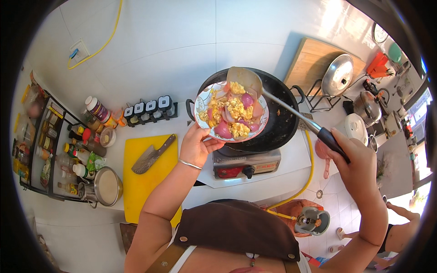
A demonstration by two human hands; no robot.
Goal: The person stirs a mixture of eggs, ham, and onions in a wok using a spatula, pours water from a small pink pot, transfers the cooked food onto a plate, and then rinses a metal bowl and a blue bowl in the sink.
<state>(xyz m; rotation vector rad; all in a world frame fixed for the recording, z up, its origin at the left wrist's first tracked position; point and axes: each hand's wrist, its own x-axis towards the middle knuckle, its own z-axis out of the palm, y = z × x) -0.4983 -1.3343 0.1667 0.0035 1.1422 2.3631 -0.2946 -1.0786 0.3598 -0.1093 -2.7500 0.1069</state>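
Pretty bright daylight shot, light pouring in from around 2 o'clock, where the white counter (150, 50) washes out a bit. There's glare on the metal lid (337, 75). Heavy fisheye: black corners, edges bend hard, and stuff near 9 and 3 o'clock goes soft and smeared.

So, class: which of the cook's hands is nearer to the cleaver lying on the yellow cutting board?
Left. The left hand holds the patterned plate just right of the steel cleaver. The right hand grips the ladle's black handle, far across the stove.
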